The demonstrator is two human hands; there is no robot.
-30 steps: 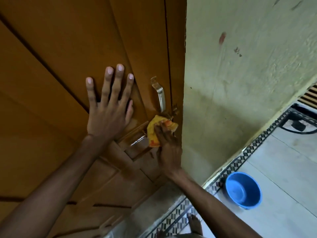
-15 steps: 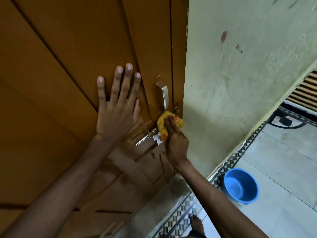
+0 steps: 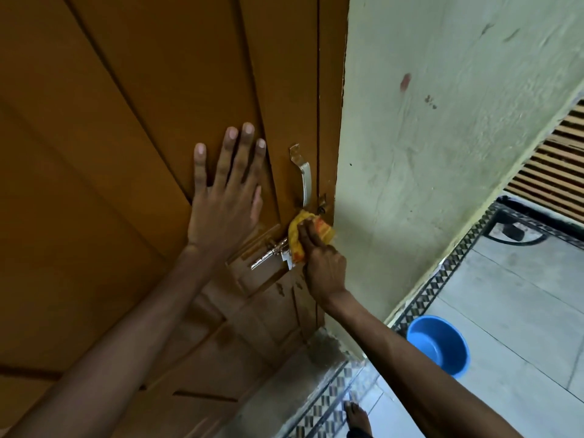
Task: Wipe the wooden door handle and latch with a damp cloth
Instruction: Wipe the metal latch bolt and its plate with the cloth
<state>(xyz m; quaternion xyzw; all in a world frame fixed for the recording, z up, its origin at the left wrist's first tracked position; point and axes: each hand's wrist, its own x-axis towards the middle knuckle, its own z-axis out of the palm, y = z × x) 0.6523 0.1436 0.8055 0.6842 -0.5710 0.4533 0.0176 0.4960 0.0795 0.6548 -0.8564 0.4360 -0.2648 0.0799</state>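
Note:
A brown wooden door [image 3: 126,121] fills the left half of the head view. A curved metal handle [image 3: 304,175] is fixed near its right edge, and a shiny sliding latch [image 3: 268,253] sits just below it. My right hand [image 3: 322,263] grips a crumpled yellow-orange cloth [image 3: 298,237] and presses it on the right end of the latch, under the handle's lower end. My left hand [image 3: 226,197] lies flat on the door with fingers spread, left of the handle, holding nothing.
A pale green wall [image 3: 442,153] stands right of the door edge. On the tiled floor at lower right sits a blue plastic basin [image 3: 437,344]. A patterned tile border [image 3: 442,279] runs along the wall. A bare foot [image 3: 355,417] shows at the bottom.
The camera has shifted, so door and hands sit further right in view. The cloth hand has stayed at the latch's right end, rubbing slightly upward. The left hand stays flat on the door.

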